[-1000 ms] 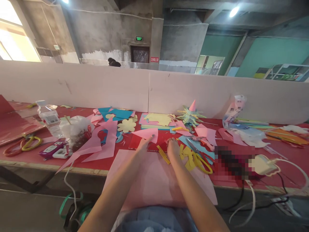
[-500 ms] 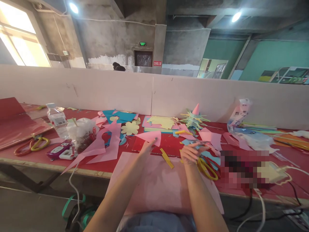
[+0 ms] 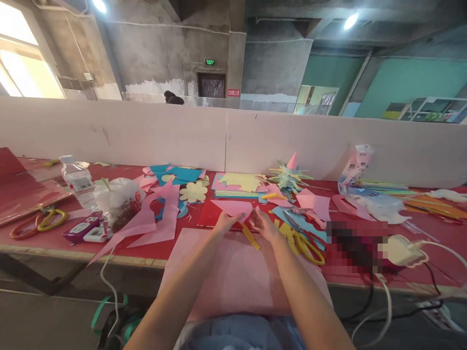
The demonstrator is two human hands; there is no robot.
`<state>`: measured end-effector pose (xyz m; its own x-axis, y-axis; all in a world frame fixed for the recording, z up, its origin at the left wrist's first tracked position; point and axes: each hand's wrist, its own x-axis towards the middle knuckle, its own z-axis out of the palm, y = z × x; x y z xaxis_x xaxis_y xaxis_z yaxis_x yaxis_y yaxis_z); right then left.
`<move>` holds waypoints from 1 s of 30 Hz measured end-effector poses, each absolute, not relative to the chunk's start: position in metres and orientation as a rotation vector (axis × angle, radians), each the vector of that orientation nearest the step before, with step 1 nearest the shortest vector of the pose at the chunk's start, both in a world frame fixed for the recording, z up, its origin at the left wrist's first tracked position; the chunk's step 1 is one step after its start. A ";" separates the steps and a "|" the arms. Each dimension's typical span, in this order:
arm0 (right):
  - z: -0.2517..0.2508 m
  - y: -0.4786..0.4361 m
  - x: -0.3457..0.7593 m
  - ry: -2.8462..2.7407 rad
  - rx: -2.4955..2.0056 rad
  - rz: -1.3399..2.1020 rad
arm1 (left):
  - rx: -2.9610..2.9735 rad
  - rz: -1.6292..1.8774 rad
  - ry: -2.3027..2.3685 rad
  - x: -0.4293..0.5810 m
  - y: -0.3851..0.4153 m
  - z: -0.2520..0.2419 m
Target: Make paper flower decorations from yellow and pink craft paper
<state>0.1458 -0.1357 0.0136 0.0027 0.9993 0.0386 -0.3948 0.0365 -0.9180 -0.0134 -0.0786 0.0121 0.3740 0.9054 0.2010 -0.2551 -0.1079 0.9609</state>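
Observation:
Between the thumb and fingers of my left hand [image 3: 229, 221] is a pink paper piece [image 3: 237, 209], wide at the top with a point toward the left. My right hand [image 3: 263, 224] is beside the paper's right edge, fingers apart and slightly curled, with nothing visible in it. Under the hands lie a red sheet [image 3: 209, 214] and a yellow strip [image 3: 251, 237]. A large pink sheet [image 3: 233, 277] covers my lap and the table edge. Yellow-handled scissors [image 3: 310, 248] rest right of my right hand, near pink-handled scissors [image 3: 315, 218].
Left are a water bottle [image 3: 78, 180], a plastic bag [image 3: 118, 194], a purple device [image 3: 83, 227] and pink scraps [image 3: 170, 218]. Behind sit a yellow paper flower [image 3: 193, 192], stacked sheets [image 3: 239, 182] and a fringed paper cone [image 3: 290, 175]. A white cable [image 3: 388, 301] hangs at right.
My right hand has left the pink-handled scissors, moved left and come close to the pink paper. My left hand still holds that paper, now turned slightly. The view has shifted a little.

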 end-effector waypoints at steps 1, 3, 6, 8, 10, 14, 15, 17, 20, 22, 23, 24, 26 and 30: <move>0.013 -0.136 0.145 -0.955 -0.888 1.340 | 1.328 1.112 0.654 -0.013 -0.079 0.012; 0.011 -0.134 0.143 -0.976 -0.894 1.314 | 1.349 1.098 0.624 -0.011 -0.078 0.010; 0.009 -0.130 0.144 -0.958 -0.866 1.296 | 1.377 1.052 0.558 -0.009 -0.076 0.008; 0.007 -0.127 0.146 -0.919 -0.837 1.276 | 1.357 1.041 0.496 -0.009 -0.075 0.007; 0.005 -0.125 0.150 -0.869 -0.803 1.256 | 1.255 1.026 0.411 -0.009 -0.072 0.005; 0.001 -0.122 0.155 -0.804 -0.738 1.240 | 0.955 0.990 0.366 -0.014 -0.066 0.002; 0.001 -0.122 0.155 -0.800 -0.732 1.247 | 0.910 0.982 0.378 -0.015 -0.065 0.001; 0.001 -0.122 0.155 -0.801 -0.727 1.268 | 0.858 0.971 0.372 -0.016 -0.063 -0.002; 0.003 -0.124 0.152 -0.811 -0.723 1.298 | 0.838 0.954 0.325 -0.016 -0.063 -0.006; 0.005 -0.125 0.152 -0.817 -0.719 1.309 | 0.850 0.917 0.315 -0.017 -0.065 -0.005; 0.005 -0.125 0.151 -0.821 -0.718 1.314 | 0.862 0.888 0.314 -0.017 -0.066 -0.005; 0.006 -0.126 0.151 -0.824 -0.716 1.318 | 0.873 0.863 0.311 -0.018 -0.068 -0.003; 0.006 -0.126 0.151 -0.829 -0.716 1.326 | 0.878 0.837 0.297 -0.021 -0.070 0.000; 0.007 -0.126 0.150 -0.836 -0.721 1.336 | 0.861 0.888 0.268 -0.025 -0.071 0.002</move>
<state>0.1505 -0.1262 0.0067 0.0398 0.9938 0.1037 -0.5278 0.1091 -0.8423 -0.0254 -0.0705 0.0020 0.6243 0.7700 0.1316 -0.5683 0.3321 0.7528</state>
